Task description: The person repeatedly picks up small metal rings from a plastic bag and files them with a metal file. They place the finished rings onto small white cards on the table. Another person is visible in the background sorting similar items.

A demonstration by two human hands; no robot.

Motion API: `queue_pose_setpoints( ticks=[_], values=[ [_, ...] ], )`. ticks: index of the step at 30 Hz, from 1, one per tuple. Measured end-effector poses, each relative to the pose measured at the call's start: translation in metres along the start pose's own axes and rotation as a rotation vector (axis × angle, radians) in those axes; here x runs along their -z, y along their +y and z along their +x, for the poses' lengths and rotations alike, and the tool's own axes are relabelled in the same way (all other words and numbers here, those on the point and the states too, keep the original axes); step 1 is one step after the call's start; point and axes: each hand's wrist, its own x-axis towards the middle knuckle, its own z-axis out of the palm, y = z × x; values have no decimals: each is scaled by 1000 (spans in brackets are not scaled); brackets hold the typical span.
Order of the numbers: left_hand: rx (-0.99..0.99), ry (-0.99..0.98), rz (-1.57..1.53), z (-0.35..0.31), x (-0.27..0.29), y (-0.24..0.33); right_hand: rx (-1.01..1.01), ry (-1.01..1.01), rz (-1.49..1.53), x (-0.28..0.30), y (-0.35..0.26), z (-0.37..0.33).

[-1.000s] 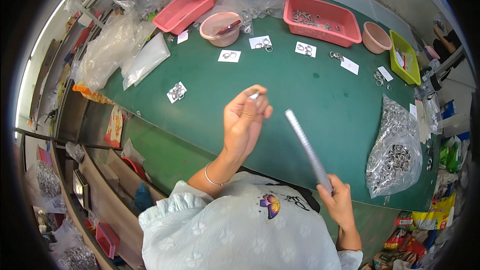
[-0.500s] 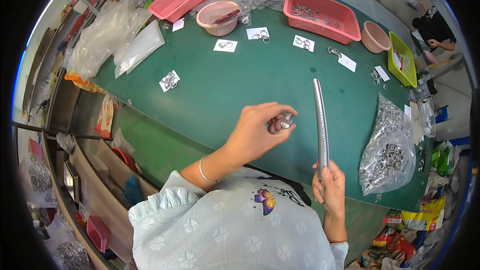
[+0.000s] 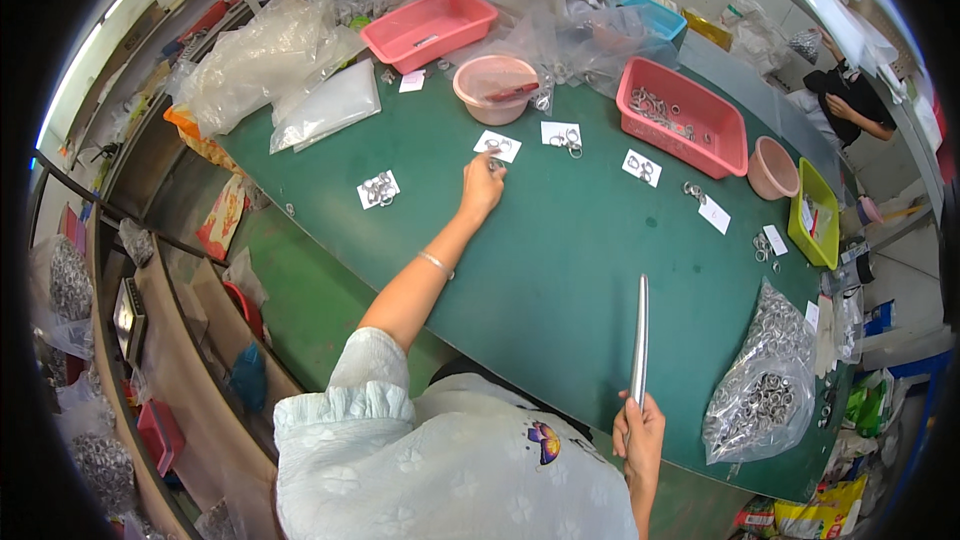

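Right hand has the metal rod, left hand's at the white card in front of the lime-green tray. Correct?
Wrong container: the head view shows the left hand at the white card in front of the round pink bowl, not the lime-green tray. The right hand has the metal rod.

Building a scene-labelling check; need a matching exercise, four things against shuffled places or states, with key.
1. tapered silver metal rod
2. large clear plastic bag
3. lime-green rectangular plastic basket
4. left hand

A. filled with silver metal rings
B. beside the small round pink tub
C. stretched out to a white rectangular paper card
D. gripped in the right hand

Pairs: 1-D, 2-A, 3-B, 4-C
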Motion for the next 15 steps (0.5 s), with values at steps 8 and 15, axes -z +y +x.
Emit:
queue_pose_setpoints(
  ticks=[8,15],
  values=[
    [-46,-33,356,38,-23,-16,13,112,-11,8,11,3],
    [-327,43,136,-2,-18,13,17,130,62,17,15,2]
  ],
)
